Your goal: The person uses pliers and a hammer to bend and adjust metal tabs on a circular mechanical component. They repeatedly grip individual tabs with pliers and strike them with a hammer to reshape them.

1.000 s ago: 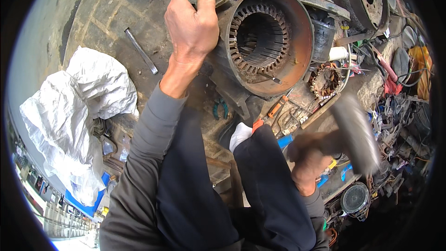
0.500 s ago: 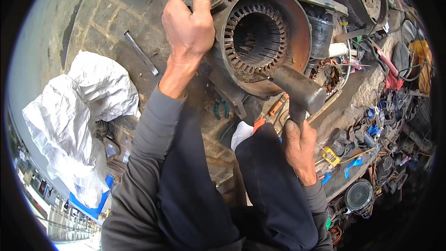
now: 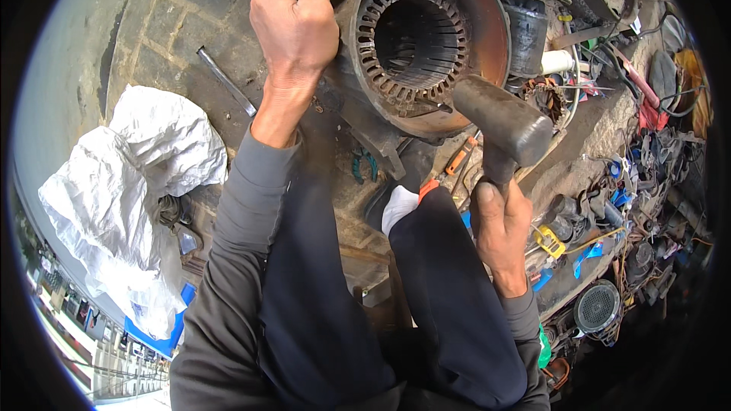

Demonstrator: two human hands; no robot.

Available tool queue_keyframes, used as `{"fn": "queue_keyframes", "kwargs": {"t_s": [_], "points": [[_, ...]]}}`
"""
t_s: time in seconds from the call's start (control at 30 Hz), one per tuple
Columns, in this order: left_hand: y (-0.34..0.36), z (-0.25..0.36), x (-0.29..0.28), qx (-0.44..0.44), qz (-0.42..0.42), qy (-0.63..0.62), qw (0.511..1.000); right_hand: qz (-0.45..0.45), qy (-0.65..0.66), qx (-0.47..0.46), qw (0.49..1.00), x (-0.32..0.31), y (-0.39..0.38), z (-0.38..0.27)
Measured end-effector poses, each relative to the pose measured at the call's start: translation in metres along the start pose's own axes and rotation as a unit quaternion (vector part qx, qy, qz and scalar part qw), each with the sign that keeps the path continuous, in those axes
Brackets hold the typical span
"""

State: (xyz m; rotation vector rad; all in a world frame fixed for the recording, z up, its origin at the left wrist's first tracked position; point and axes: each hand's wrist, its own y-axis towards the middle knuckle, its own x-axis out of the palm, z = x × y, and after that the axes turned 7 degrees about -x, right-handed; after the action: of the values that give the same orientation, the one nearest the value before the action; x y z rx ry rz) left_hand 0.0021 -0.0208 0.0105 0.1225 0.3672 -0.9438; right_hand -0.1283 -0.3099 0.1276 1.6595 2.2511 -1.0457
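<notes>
A round metal motor housing point(image 3: 491, 46) lies with its open end facing me, a slotted stator core point(image 3: 371, 53) inside it. At the housing's left side is my left hand point(image 3: 295, 30), fingers curled closed; whatever lies between finger and thumb is mostly hidden. My right hand point(image 3: 502, 240) is closed round the short handle of a hammer point(image 3: 506, 122) with a thick, dark cylindrical head. That head hangs off the housing's lower right rim, and a small dark piece point(image 3: 438, 110) sits inside the rim near it.
Left of my left forearm lie a metal rod point(image 3: 227, 81) and a crumpled white sack point(image 3: 106, 190). Teal-handled pliers point(image 3: 365, 167) and an orange-handled tool point(image 3: 461, 156) rest below the housing. Scrap parts, wires and a yellow tool point(image 3: 548, 241) crowd the right side.
The hammer and my right hand have shifted right and slightly nearer, away from the stator. In the picture, the housing and my left hand sit slightly higher and further left, with the view shifting a little.
</notes>
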Motion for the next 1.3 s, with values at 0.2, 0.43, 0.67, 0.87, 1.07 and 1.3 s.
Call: {"fn": "queue_keyframes", "kwargs": {"t_s": [0.2, 0.43, 0.67, 0.87, 1.07, 1.3], "points": [[0.024, -0.032, -0.008, -0.022, -0.001, -0.034, 0.999, 0.100, 0.161, -0.035, 0.981, -0.006, -0.012, 0.015], [0.031, -0.085, -0.044, 0.009, -0.027, -0.088, 0.996, 0.076, 0.280, 0.253, 0.923, 0.015, 0.025, 0.096], [0.028, -0.091, -0.053, 0.057, -0.046, -0.031, 0.997, -0.018, 0.382, 0.275, 0.882, 0.053, 0.084, 0.154], [0.023, -0.080, -0.047, -0.041, -0.033, -0.144, 0.988, -0.012, 0.220, 0.289, 0.932, 0.051, 0.088, 0.184], [0.021, -0.075, -0.051, -0.069, -0.046, -0.142, 0.986, 0.004, -0.100, 0.119, 0.988, 0.055, 0.072, 0.206], [0.021, -0.076, -0.050, -0.081, -0.047, -0.171, 0.981, 0.172, -0.186, 0.185, 0.950, 0.043, 0.056, 0.220]]}}
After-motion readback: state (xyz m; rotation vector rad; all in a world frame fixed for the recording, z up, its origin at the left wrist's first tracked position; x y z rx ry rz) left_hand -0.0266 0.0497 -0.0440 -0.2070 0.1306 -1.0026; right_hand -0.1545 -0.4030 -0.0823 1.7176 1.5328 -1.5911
